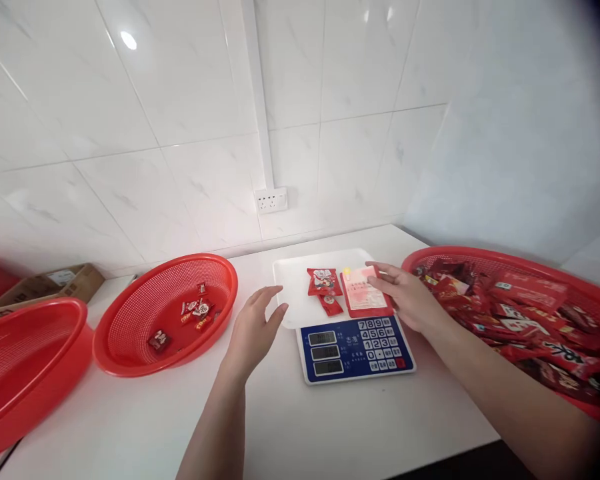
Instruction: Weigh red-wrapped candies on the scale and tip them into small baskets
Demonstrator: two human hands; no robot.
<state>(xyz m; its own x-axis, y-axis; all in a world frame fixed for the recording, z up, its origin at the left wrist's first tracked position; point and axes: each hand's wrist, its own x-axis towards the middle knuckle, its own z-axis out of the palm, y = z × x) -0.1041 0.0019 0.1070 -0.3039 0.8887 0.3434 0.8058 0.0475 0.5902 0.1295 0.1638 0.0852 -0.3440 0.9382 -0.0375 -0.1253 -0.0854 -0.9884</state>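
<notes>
A digital scale [357,350] with a blue keypad panel stands on the white table, its white pan [293,303] behind the panel. Two small red snack packets, a larger one [324,282] and a smaller one [331,305], lie on the pan. Over the pan's right side my right hand [405,293] grips a larger red snack packet [364,293] by its right edge, a pale label facing up. My left hand [257,327] hovers at the pan's left edge, thumb and fingers apart, holding nothing.
At right a red basket [460,252] is heaped with red snack packets. Left of the scale, another red basket [125,327] holds several small packets. A further red basket [55,373] sits at far left, before a cardboard box [83,283]. A wall socket [271,200] is behind.
</notes>
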